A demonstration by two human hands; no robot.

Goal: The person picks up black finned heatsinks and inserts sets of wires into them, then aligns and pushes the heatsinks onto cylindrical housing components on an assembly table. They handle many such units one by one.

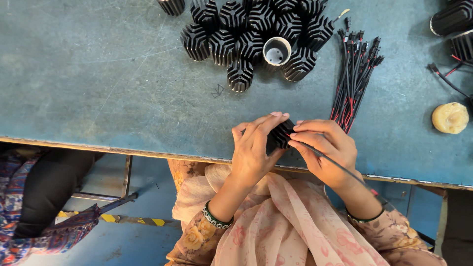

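my left hand (253, 148) grips a black finned part (280, 134); my right hand (327, 148) pinches a thin wire (340, 167) against it. a wire bundle (355, 79) lies just beyond my right.

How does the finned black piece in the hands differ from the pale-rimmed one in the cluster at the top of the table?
The held finned piece is gripped between the left hand and the right hand near the table edge; the pale-rimmed piece stands untouched among the cluster. The held one lies on its side with a thin black wire at it; the pale-rimmed one shows an open hollow end upward and no wire. Both are black and ribbed.
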